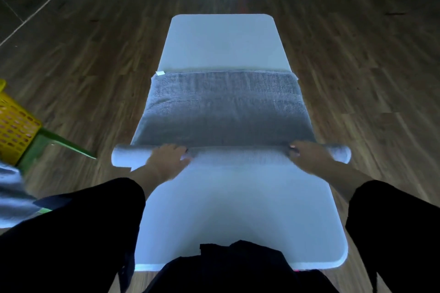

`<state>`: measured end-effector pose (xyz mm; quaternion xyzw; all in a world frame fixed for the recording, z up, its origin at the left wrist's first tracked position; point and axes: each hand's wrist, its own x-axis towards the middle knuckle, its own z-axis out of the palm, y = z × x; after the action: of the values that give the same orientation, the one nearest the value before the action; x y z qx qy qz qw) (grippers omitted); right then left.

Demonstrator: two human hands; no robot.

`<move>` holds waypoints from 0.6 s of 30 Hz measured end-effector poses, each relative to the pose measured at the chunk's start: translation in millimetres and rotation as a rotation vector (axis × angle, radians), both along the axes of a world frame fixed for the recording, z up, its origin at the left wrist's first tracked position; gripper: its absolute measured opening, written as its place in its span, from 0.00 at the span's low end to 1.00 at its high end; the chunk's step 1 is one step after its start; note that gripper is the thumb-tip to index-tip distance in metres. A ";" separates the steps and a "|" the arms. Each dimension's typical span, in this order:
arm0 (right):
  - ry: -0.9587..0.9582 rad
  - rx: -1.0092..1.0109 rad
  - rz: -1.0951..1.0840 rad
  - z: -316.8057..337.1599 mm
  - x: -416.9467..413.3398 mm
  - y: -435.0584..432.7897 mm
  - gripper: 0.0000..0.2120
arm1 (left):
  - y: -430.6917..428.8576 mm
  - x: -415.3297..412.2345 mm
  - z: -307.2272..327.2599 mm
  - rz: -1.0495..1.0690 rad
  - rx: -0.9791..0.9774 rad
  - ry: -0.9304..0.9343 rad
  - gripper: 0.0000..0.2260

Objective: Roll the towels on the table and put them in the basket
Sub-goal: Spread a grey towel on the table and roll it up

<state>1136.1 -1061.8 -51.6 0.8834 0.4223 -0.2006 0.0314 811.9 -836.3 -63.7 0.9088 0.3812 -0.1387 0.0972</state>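
A grey towel (pixel 223 107) lies flat across the white table (pixel 223 43), its near edge wound into a roll (pixel 238 156) that overhangs both table sides. My left hand (pixel 167 156) rests on top of the roll near its left end, fingers curled over it. My right hand (pixel 307 153) lies on the roll near its right end in the same way. A small white tag (pixel 160 73) shows at the towel's far left corner. The yellow basket (pixel 14 123) stands at the left edge of the view.
The basket sits on a green stand (pixel 59 144) on the wooden floor (pixel 83 66). A grey cloth (pixel 12 192) shows at the lower left. Dark fabric (pixel 238 259) lies at the table's near edge. My black sleeves frame the table.
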 end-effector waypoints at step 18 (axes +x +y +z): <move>-0.072 0.055 0.038 -9.6 5.1 0.2 0.23 | 1.6 10.8 12.1 0.079 0.061 -0.020 0.23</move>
<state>1141.2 -1061.6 -61.1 0.8825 0.4428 -0.1562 0.0261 822.7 -834.7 -51.6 0.8970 0.4198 -0.1142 0.0784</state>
